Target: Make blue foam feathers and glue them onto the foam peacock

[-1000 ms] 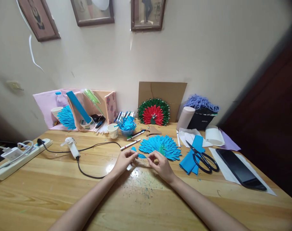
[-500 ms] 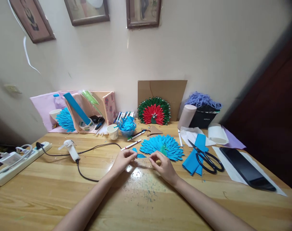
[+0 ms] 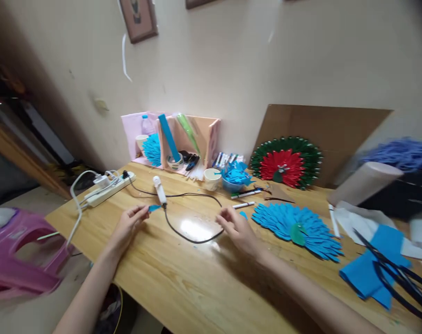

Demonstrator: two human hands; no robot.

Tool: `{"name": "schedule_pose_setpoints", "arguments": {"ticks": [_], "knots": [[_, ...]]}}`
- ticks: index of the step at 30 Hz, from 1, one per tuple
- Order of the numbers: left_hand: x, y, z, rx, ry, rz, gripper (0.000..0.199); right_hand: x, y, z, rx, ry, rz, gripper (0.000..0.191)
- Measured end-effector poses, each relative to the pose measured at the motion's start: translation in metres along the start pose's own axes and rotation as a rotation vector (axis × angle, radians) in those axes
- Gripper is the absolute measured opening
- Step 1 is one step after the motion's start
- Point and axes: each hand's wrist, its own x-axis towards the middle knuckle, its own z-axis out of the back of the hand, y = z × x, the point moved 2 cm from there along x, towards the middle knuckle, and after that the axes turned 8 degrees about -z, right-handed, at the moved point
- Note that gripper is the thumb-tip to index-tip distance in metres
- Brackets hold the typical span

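Note:
A small blue petal-like piece (image 3: pixel 154 208) is pinched in the fingertips of my left hand (image 3: pixel 129 223), close to the white glue gun (image 3: pixel 159 191) that stands on the table with its black cord. My right hand (image 3: pixel 236 228) is curled above the table near the loop of cord, fingers drawn in; anything between them is hidden. Just behind it lies another small blue piece (image 3: pixel 243 215). To its right rests a blue fan of layered petals with a green bird shape (image 3: pixel 297 234) in it, a peacock.
A white power strip (image 3: pixel 110 189) lies at the table's left edge, a pink plastic stool (image 3: pixel 19 264) below. Behind are a bowl of blue pieces (image 3: pixel 236 178), a paper cup (image 3: pixel 212 180) and a red-green peacock (image 3: pixel 284 164). Large black scissors (image 3: pixel 395 273) lie on blue strips (image 3: pixel 366 273) at right.
The view has swung left. My hands, close together before, are now wide apart; the left has moved toward the glue gun with the blue piece showing in its fingers.

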Motion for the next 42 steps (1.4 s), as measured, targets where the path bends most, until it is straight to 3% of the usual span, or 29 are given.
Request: {"name": "schedule_pose_setpoints", "arguments": {"ticks": [3,6,8,10,14,17,20,25,42], "knots": [[0.024,0.014,0.028,-0.002,-0.248,-0.053,0.04,0.061,0.019,-0.072,-0.043,-0.023,0.036,0.027],[0.038,0.023,0.037,0.105,-0.359,-0.14,0.043,0.108,0.029,-0.138,-0.15,-0.03,-0.034,0.044],[0.039,0.028,0.039,0.136,-0.386,-0.154,0.041,0.126,0.031,-0.166,-0.196,-0.017,-0.075,0.036],[0.035,0.033,0.039,0.167,-0.389,-0.154,0.036,0.135,0.03,-0.177,-0.201,0.0,-0.082,0.022],[0.028,0.038,0.041,0.23,-0.39,-0.153,0.027,0.13,0.026,-0.162,-0.164,0.033,-0.083,0.019],[0.028,0.039,0.041,0.263,-0.389,-0.148,0.023,0.11,0.023,-0.143,-0.115,0.067,-0.078,0.023],[0.03,0.04,0.039,0.28,-0.377,-0.153,0.02,0.084,0.021,-0.131,0.078,0.106,-0.019,0.026],[0.028,0.039,0.035,0.284,-0.346,-0.184,0.018,0.059,0.013,-0.132,0.194,0.16,-0.033,0.026],[0.025,0.037,0.033,0.296,-0.269,-0.217,0.023,0.057,0.01,-0.133,0.128,0.19,-0.042,0.028]]}}
